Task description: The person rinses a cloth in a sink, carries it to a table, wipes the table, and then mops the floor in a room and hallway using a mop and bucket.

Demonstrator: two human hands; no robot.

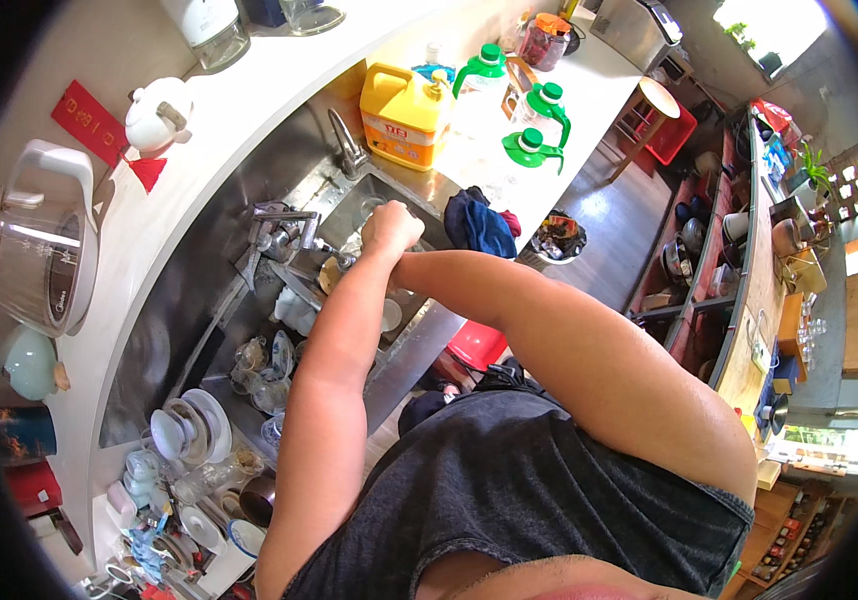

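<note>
One left hand (394, 230) curled over sink (357, 201) | right hand (402, 277) obscured | holds unclear

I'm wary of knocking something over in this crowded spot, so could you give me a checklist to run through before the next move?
1. Left hand at the sink, in view: ok.
2. Right hand in full view: not ok, mostly hidden behind the left hand and wrist.
3. Yellow jug upright beside the sink: ok.
4. Dark blue cloth well back from the counter's edge: not ok, it lies close to it.
5. Water off at the curved tap: cannot tell.
</note>
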